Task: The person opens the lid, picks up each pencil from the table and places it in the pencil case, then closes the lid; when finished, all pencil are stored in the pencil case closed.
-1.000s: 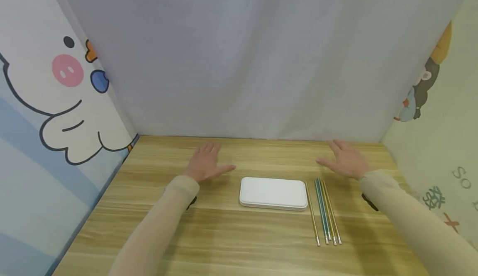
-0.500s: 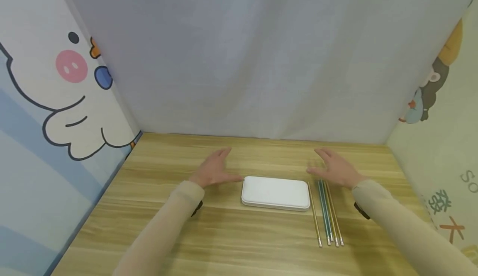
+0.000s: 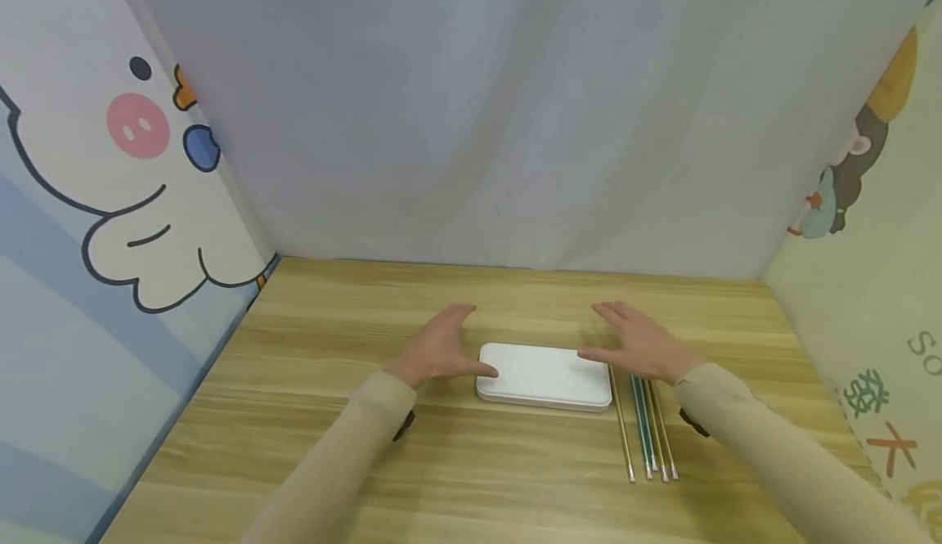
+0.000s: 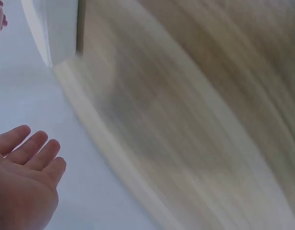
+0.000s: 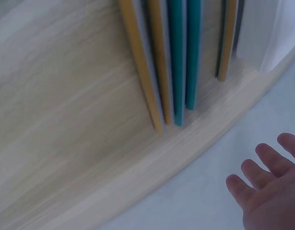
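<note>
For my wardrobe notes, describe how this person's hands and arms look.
The left hand and right hand are bare, without gloves. Plain beige sleeves reach both wrists, with no markings visible. A small dark item shows beside each wrist; its kind is unclear.

The case (image 3: 543,380) lies on the surface (image 3: 471,478), pencils (image 5: 177,57) to its right, left hand (image 3: 437,351) by its left end, right hand (image 3: 642,346) by its right, curtain (image 3: 478,119) behind.

hands are way closer together now — left hand (image 3: 437,349) was beside the case (image 3: 545,379) a second ago, now its thumb's over one end — and right hand (image 3: 642,345) came in too, thumb over the other end
</note>
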A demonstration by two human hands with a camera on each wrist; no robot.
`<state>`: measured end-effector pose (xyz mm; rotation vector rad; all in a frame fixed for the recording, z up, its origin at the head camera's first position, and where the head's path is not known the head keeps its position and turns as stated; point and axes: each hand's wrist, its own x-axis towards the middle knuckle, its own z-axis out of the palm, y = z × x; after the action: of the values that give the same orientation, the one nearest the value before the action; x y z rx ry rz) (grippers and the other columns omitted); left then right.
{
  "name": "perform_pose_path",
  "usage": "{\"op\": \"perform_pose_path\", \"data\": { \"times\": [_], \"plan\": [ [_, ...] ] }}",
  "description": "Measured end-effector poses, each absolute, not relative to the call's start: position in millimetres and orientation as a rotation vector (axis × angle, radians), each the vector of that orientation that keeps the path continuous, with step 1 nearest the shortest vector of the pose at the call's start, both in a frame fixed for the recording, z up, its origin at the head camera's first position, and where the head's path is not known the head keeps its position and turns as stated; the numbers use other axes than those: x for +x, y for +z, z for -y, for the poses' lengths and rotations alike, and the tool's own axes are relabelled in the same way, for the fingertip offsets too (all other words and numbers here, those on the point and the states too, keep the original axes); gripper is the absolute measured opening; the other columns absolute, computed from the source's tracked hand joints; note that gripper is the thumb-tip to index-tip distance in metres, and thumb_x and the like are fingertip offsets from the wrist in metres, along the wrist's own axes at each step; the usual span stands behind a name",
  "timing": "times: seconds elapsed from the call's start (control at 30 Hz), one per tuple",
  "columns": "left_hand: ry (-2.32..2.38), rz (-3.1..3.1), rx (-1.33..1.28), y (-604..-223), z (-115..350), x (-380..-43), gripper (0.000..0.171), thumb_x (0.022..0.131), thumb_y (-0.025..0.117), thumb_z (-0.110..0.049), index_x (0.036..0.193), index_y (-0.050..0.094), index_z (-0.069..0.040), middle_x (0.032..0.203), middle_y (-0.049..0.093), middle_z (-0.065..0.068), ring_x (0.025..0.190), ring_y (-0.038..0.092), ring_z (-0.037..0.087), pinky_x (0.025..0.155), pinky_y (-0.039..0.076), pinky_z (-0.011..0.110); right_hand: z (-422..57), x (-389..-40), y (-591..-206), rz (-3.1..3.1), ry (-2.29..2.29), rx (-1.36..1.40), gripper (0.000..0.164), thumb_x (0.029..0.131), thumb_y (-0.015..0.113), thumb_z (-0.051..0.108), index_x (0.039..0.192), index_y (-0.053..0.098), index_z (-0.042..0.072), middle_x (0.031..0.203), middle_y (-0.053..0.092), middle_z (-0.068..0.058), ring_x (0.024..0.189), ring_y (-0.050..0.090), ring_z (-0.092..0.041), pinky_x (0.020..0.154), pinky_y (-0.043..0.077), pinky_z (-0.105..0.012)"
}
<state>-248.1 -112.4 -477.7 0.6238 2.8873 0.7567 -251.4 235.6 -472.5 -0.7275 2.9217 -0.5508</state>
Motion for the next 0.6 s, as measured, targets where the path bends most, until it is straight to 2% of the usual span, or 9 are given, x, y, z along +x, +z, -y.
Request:
{"op": "perform_pose_path", "data": {
  "times": [0.17,0.4,0.6],
  "plan": [
    [0.779,-2.862,0.684,-484.5,103.2,-242.3,0.120,0.056,0.080,-0.067,0.144,0.034,-0.001,0.147,0.036,0.017,0.134,0.031,0.032,0.107,0.026,0.043,-226.7,-245.7,-473.1,-2.863,-0.563,-0.719,0.102,0.078,0.055,0.073,0.148,0.030,0.004,0.148,0.031,-0.022,0.132,0.030,-0.041,0.103,0.027,-0.057],
    [0.742,-2.826,0.733,-497.3,94.9,-236.0,0.125,0.056,0.081,-0.065,0.147,0.027,0.001,0.151,0.029,0.015,0.137,0.027,0.030,0.109,0.023,0.040,-215.4,-236.9,-477.8,-2.849,-0.529,-0.794,0.105,0.074,0.059,0.074,0.148,0.031,0.005,0.146,0.034,-0.022,0.130,0.036,-0.041,0.101,0.032,-0.056],
    [0.721,-2.835,0.761,-505.7,91.7,-231.9,0.121,0.059,0.081,-0.063,0.147,0.029,0.001,0.149,0.032,0.015,0.136,0.029,0.028,0.109,0.024,0.039,-209.6,-230.8,-481.6,-2.862,-0.531,-0.839,0.105,0.072,0.062,0.073,0.147,0.034,0.005,0.145,0.037,-0.019,0.130,0.037,-0.037,0.102,0.032,-0.052]
  ]
}}
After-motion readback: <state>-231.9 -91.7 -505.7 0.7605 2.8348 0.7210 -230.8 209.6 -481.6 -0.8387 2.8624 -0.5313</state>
